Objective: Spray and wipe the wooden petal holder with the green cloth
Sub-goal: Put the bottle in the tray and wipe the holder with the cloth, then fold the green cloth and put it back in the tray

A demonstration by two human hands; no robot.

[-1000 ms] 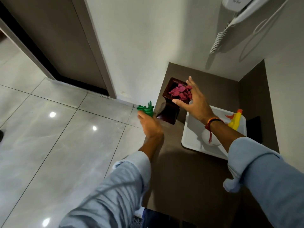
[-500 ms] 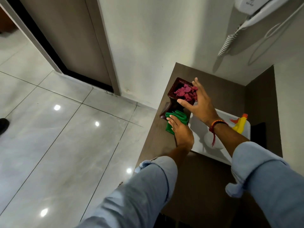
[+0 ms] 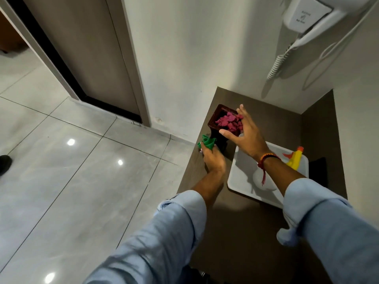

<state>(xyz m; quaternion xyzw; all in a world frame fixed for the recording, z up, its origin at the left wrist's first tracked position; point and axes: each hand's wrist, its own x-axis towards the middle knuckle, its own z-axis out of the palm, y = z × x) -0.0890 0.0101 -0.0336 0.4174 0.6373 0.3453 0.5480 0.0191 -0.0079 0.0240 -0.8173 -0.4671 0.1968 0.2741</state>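
The dark wooden petal holder (image 3: pixel 215 117) stands at the left edge of a brown counter (image 3: pixel 235 222), filled with pink petals (image 3: pixel 228 122). My right hand (image 3: pixel 245 134) rests over its top and right rim, fingers spread, steadying it. My left hand (image 3: pixel 213 159) grips the bunched green cloth (image 3: pixel 207 142) and presses it against the holder's lower left side. A yellow spray bottle (image 3: pixel 295 159) with an orange nozzle lies on the white tray (image 3: pixel 244 177) to the right.
A wall-mounted white hair dryer (image 3: pixel 307 19) with a coiled cord hangs above the counter's corner. A dark flat object (image 3: pixel 319 169) lies right of the tray. Glossy tiled floor (image 3: pixel 71 171) and a door (image 3: pixel 82 48) are to the left; a shoe tip (image 3: pixel 4 162) shows at the far left.
My left hand moved the green cloth from the holder's front face round to its lower left side. My right hand stayed on the holder's top.
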